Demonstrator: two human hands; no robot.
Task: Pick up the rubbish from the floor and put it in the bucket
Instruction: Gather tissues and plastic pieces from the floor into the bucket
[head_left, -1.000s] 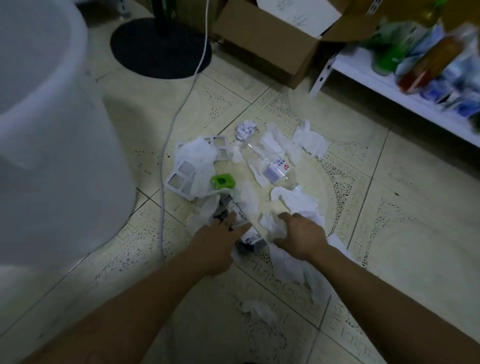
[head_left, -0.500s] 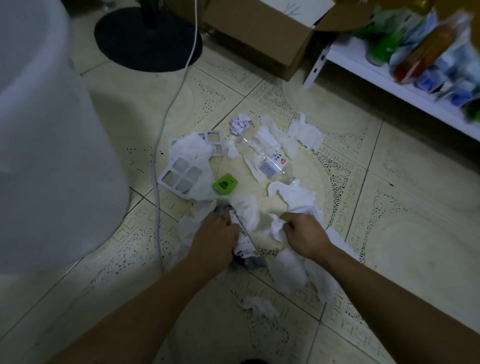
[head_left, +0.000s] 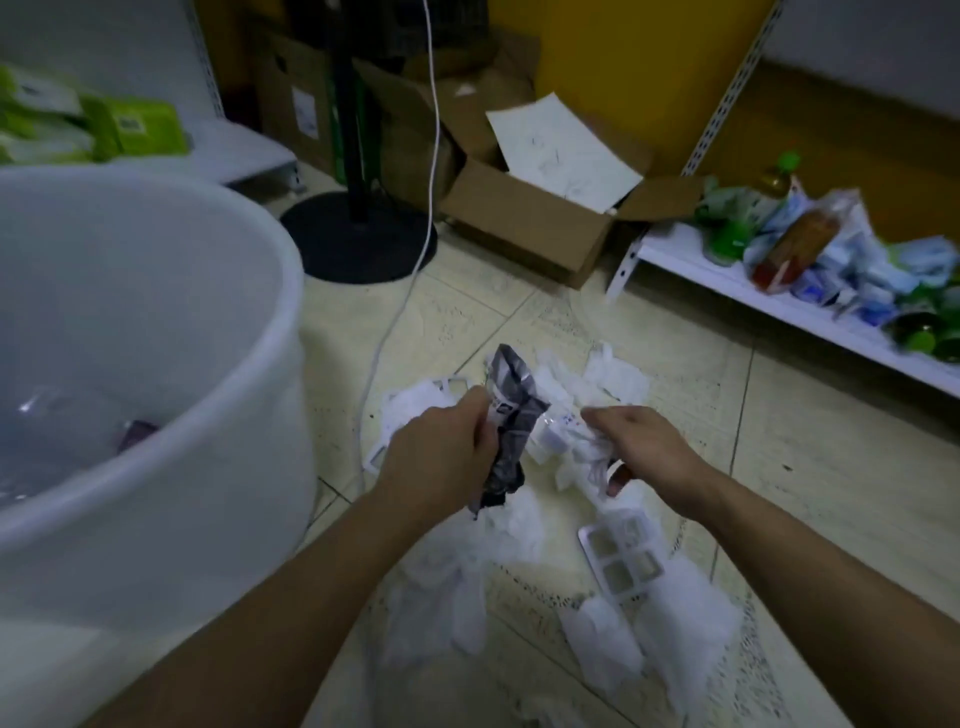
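My left hand (head_left: 436, 457) grips a crumpled black-and-white wrapper (head_left: 511, 415) lifted off the floor, with white tissue hanging below it. My right hand (head_left: 641, 447) holds a bunch of white tissue (head_left: 582, 457), and a white grid tray (head_left: 621, 556) hangs beneath it with more tissue. The big white bucket (head_left: 249, 467) stands at the left, its rim level with my hands; a few items lie in its bottom. More white tissue (head_left: 613, 374) and another white grid piece (head_left: 410, 410) lie on the tiled floor beyond my hands.
A fan stand with a black round base (head_left: 358, 239) and a white cable (head_left: 395, 312) are behind the bucket. An open cardboard box (head_left: 535, 218) sits at the back. A low white shelf (head_left: 779, 296) with bottles and packets runs along the right.
Both hands have risen from the floor with rubbish in them: the left with the wrapper, the right with tissue and a grid tray. The view has tilted up, showing the bucket's inside.
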